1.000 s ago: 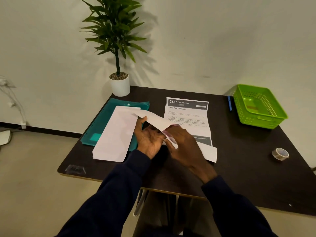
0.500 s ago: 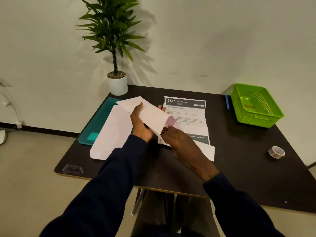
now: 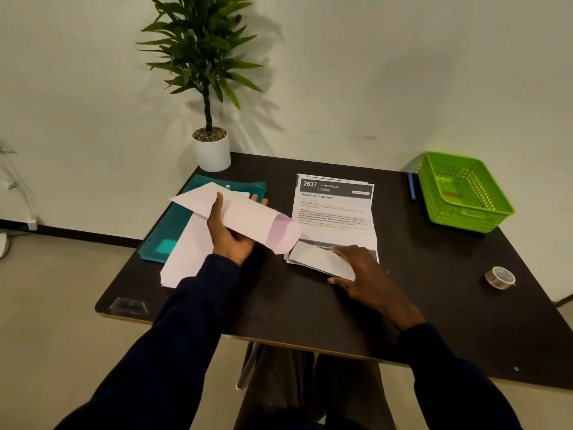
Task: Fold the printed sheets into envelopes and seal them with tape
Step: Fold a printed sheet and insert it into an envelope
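My left hand (image 3: pixel 231 235) holds a white envelope (image 3: pixel 248 217) above the table, its open flap with a pinkish strip pointing right. My right hand (image 3: pixel 361 273) rests flat on the folded bottom edge of the printed sheets (image 3: pixel 336 212), which lie in a small stack at the table's middle. More white envelopes (image 3: pixel 186 252) lie on the table under my left forearm. A roll of clear tape (image 3: pixel 499 277) sits far right, away from both hands.
A teal plastic folder (image 3: pixel 167 240) lies under the envelopes at the left. A potted plant (image 3: pixel 212 150) stands at the back left corner. A green basket (image 3: pixel 462 190) sits at the back right with a blue pen (image 3: pixel 411 186) beside it. The dark table (image 3: pixel 310 308) ends just before my body.
My right hand has let go of the envelope and dropped onto the printed sheets' folded edge. My left hand has lifted the envelope and turned it leftward.
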